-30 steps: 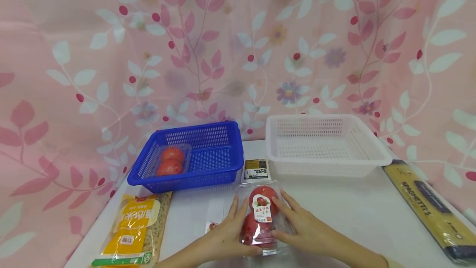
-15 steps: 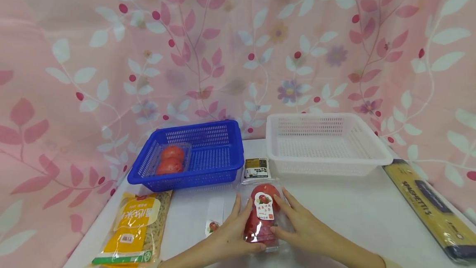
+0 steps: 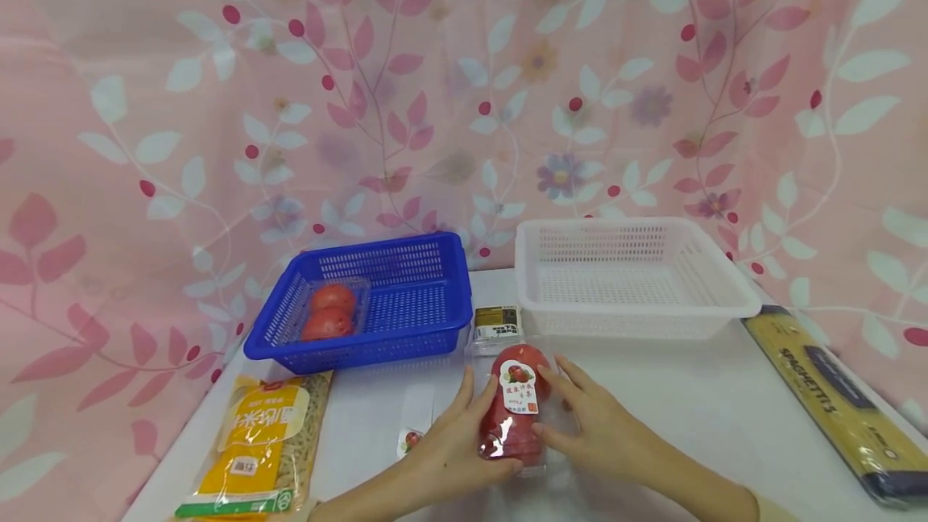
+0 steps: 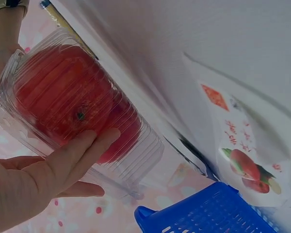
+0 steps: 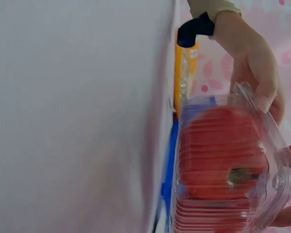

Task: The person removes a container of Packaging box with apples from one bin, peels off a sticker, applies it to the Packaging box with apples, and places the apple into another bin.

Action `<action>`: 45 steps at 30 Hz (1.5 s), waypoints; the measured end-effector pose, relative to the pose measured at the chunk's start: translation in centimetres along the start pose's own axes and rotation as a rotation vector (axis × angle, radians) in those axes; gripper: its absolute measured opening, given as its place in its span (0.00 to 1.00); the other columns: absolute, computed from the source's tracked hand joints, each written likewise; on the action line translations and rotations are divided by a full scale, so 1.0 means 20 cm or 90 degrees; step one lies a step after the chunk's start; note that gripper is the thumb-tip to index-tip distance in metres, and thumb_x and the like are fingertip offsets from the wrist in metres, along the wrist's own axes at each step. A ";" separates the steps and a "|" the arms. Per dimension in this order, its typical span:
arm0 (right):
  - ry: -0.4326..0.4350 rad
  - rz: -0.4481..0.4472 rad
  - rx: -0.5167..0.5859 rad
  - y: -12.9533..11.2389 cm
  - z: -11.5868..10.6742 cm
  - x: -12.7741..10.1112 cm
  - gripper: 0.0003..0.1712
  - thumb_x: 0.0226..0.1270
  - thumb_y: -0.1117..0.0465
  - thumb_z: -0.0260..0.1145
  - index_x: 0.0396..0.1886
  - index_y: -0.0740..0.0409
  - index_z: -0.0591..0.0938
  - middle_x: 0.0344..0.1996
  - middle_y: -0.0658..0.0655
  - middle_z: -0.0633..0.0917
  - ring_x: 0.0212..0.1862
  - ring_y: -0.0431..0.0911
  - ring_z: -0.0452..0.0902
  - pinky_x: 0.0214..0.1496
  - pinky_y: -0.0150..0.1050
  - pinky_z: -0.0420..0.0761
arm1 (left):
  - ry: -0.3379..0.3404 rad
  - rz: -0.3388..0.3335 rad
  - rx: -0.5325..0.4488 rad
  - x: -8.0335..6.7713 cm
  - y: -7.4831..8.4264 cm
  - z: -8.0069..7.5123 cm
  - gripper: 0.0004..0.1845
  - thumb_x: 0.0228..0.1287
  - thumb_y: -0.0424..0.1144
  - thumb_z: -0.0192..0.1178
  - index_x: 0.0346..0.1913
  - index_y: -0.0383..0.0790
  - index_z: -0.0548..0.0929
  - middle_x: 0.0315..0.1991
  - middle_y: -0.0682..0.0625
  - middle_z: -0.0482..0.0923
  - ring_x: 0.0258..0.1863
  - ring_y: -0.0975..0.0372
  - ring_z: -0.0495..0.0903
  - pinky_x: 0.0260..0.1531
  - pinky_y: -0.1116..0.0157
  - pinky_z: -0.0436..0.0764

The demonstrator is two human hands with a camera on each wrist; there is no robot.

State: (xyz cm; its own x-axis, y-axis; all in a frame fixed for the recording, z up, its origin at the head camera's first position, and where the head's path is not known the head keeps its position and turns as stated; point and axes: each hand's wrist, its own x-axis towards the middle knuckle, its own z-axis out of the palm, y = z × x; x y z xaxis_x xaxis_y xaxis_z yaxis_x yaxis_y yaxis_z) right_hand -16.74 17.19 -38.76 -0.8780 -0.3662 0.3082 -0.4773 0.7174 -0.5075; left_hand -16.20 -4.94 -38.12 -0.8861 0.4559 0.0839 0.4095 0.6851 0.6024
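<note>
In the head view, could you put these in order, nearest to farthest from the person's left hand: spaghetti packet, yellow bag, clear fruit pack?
1. Clear fruit pack: touching the left hand, on its right side.
2. Yellow bag: off to the left.
3. Spaghetti packet: far right, out past the right hand.

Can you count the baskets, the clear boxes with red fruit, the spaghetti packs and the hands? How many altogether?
Baskets: 2, a blue basket and a white basket
Clear fruit boxes: 2, a box in the blue basket and a held box
Spaghetti packs: 1, a spaghetti pack
Hands: 2, a left hand and a right hand
Total: 7
</note>
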 end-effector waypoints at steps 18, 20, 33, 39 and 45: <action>0.101 -0.026 -0.015 0.00 -0.25 0.10 0.39 0.52 0.49 0.70 0.62 0.60 0.70 0.63 0.67 0.64 0.36 0.45 0.76 0.29 0.34 0.78 | 0.114 0.115 0.019 0.18 0.17 -0.10 0.48 0.42 0.53 0.71 0.67 0.41 0.63 0.69 0.35 0.45 0.63 0.41 0.57 0.46 0.52 0.75; 0.114 -0.027 -0.015 0.00 -0.28 0.11 0.39 0.52 0.50 0.70 0.62 0.61 0.70 0.62 0.68 0.64 0.37 0.47 0.78 0.31 0.38 0.80 | 0.130 0.134 0.023 0.22 0.19 -0.11 0.47 0.43 0.54 0.71 0.67 0.41 0.64 0.69 0.36 0.47 0.62 0.41 0.59 0.44 0.53 0.76; 0.156 -0.002 -0.035 0.13 -0.45 0.20 0.38 0.55 0.51 0.68 0.63 0.63 0.67 0.62 0.68 0.63 0.39 0.53 0.76 0.36 0.48 0.80 | 0.183 0.221 0.063 0.51 0.32 -0.11 0.42 0.46 0.54 0.69 0.64 0.41 0.68 0.68 0.42 0.55 0.58 0.51 0.69 0.39 0.61 0.79; 0.179 0.004 -0.043 0.21 -0.52 0.25 0.37 0.53 0.54 0.69 0.61 0.62 0.69 0.62 0.69 0.62 0.56 0.63 0.65 0.46 0.61 0.73 | 0.203 0.264 0.053 0.68 0.36 -0.05 0.39 0.46 0.53 0.69 0.62 0.41 0.70 0.66 0.42 0.58 0.56 0.53 0.71 0.41 0.62 0.79; 0.182 0.046 -0.065 0.33 -0.59 0.28 0.38 0.54 0.52 0.69 0.61 0.64 0.68 0.63 0.70 0.60 0.59 0.68 0.58 0.49 0.68 0.66 | 0.221 0.310 0.039 0.86 0.39 0.04 0.37 0.46 0.52 0.70 0.60 0.42 0.72 0.65 0.43 0.59 0.55 0.54 0.71 0.41 0.64 0.78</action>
State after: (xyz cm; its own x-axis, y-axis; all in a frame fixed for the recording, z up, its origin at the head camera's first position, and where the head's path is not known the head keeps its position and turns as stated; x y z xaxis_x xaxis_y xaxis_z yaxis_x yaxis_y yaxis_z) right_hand -24.32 26.85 -30.94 -0.8572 -0.1414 0.4951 -0.3957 0.7961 -0.4578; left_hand -28.14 8.74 -32.58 -0.6085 0.5199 0.5996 0.7886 0.4809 0.3833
